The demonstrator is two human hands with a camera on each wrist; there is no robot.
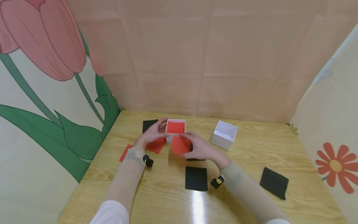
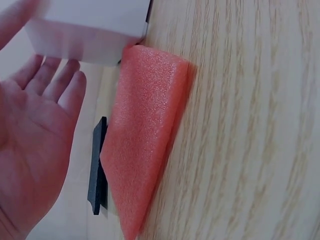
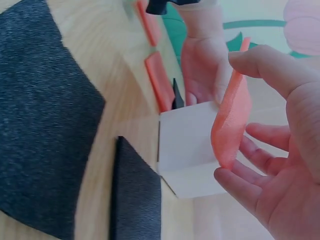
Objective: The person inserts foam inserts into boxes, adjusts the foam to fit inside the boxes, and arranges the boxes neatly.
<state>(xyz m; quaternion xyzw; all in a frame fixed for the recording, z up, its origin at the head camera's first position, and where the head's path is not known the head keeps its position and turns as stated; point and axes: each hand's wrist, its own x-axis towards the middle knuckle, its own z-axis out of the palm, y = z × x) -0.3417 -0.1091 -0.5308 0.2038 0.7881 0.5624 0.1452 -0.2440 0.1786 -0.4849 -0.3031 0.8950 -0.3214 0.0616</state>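
My right hand pinches a red foam square by its edges, between thumb and fingertips, just in front of a small white box. In the right wrist view the held foam square is tilted and bows slightly. Another red piece lies inside that box. At the box's left side is my left hand, its fingers extended and its thumb at the near left corner. The left wrist view shows its palm bare and the fingertips by the box wall; contact is unclear.
A second white box stands to the right. Red foam squares lie beside and under my left arm. Black squares lie behind the left hand, under the right hand, in front and far right.
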